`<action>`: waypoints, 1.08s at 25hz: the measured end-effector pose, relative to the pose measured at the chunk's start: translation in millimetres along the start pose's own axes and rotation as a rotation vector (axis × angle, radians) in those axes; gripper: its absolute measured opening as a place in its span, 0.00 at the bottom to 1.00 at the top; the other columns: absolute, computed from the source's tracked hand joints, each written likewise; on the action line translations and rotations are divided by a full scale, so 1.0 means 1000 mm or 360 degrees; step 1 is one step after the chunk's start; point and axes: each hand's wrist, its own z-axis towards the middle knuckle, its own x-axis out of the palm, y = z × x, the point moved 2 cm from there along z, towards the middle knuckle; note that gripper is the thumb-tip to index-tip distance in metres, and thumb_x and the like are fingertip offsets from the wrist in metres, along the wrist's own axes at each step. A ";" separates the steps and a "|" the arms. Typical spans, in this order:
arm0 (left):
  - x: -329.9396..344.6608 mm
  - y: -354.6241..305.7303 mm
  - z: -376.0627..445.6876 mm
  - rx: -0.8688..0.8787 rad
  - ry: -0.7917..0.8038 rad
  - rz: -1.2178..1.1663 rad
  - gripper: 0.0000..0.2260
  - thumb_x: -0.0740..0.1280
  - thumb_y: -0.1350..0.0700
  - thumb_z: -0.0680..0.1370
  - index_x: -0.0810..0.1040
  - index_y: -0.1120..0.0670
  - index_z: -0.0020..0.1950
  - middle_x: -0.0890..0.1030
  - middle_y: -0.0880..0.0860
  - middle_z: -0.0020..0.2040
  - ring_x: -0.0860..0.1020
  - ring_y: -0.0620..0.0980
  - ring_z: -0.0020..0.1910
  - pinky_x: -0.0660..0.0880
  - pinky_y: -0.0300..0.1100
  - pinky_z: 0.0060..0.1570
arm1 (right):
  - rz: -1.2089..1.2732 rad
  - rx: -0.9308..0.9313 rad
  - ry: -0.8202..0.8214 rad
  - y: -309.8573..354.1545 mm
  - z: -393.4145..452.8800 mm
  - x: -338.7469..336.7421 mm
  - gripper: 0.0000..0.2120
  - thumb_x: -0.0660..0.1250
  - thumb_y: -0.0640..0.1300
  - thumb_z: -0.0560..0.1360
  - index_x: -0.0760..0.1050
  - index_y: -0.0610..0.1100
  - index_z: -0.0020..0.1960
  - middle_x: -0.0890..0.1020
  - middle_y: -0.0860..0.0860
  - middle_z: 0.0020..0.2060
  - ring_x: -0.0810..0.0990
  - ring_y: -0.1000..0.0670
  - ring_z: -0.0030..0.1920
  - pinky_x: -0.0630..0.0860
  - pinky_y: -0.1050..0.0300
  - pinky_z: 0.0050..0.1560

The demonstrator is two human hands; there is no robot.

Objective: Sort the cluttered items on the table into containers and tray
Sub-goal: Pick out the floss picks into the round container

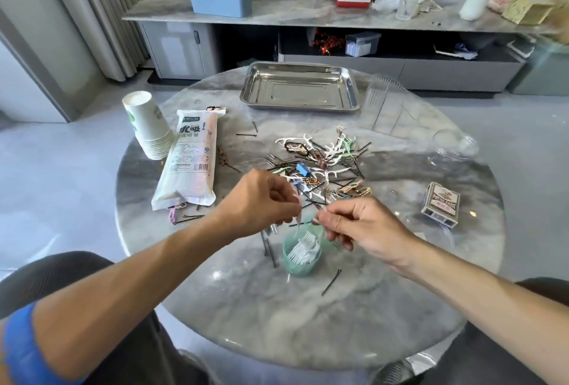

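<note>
A small green container (296, 266) holding white floss picks stands near the middle of the round marble table (308, 323). My left hand (261, 200) pinches a white floss pick (298, 224) just above the container. My right hand (363, 224) pinches another small pick at the container's upper right rim. Behind both hands lies a mixed pile (323, 163) of floss picks, black bobby pins and hair clips. An empty steel tray (300, 89) sits at the table's far side.
A stack of paper cups (147, 126) and a bag of straws (191, 163) lie at the left. A card box (441, 204) and clear plastic cups (385, 101) are at the right. Loose bobby pins (331, 282) lie around the green container.
</note>
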 end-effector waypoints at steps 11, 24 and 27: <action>0.025 0.007 0.004 0.0164 0.0093 0.0476 0.02 0.76 0.59 0.70 0.86 0.54 0.42 0.83 0.45 0.35 0.81 0.41 0.35 0.74 0.30 0.34 | -0.0586 0.0081 0.0011 -0.019 0.001 -0.002 0.03 0.75 0.40 0.73 0.84 0.45 0.46 0.83 0.53 0.30 0.76 0.56 0.31 0.70 0.63 0.33; -0.028 0.012 0.145 -0.0068 -0.0253 0.0940 0.11 0.63 0.62 0.75 0.85 0.56 0.51 0.85 0.54 0.49 0.82 0.53 0.46 0.81 0.48 0.49 | -0.1153 0.0138 -0.0386 0.019 0.133 -0.062 0.04 0.74 0.43 0.73 0.82 0.53 0.44 0.83 0.59 0.39 0.80 0.59 0.40 0.70 0.64 0.35; -0.026 0.038 0.200 -0.0140 -0.0351 0.1151 0.11 0.63 0.61 0.76 0.82 0.57 0.55 0.83 0.55 0.53 0.81 0.55 0.49 0.80 0.49 0.51 | -0.1420 0.0064 -0.0613 0.007 0.195 -0.064 0.05 0.68 0.42 0.76 0.82 0.47 0.43 0.81 0.53 0.39 0.80 0.53 0.40 0.66 0.65 0.31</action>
